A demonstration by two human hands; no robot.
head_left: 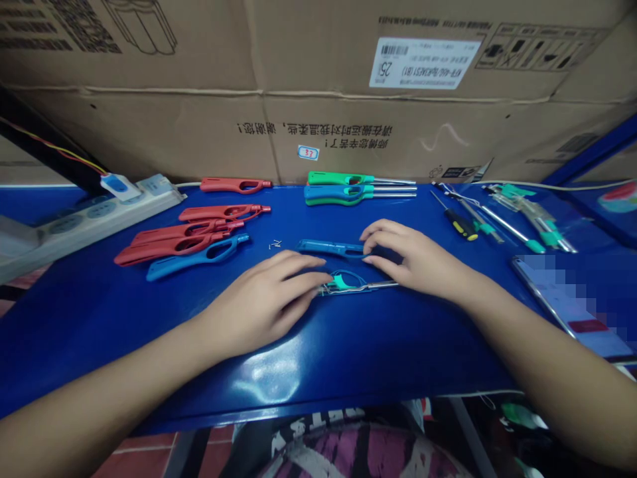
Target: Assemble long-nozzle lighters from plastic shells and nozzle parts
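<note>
My left hand [273, 295] reaches in from the left, its fingers closed on the near end of an opened lighter [343, 285]. That long-nosed lighter lies in a blue half shell, with a green trigger piece, wires and a metal tube showing; its left end is hidden by my fingers. My right hand [411, 255] pinches the right end of a separate blue casing half [331, 248] just behind it. Several tiny screws [275, 245] lie on the table behind my left hand.
Red casings [164, 249] and a blue casing [196, 259] lie left, near a power strip [84, 222]. Lighters with metal tubes [338, 194] rest at the back. A screwdriver [460, 224], loose lighter parts [540, 216] and a phone [572, 302] are right. Cardboard [199, 126] walls the back.
</note>
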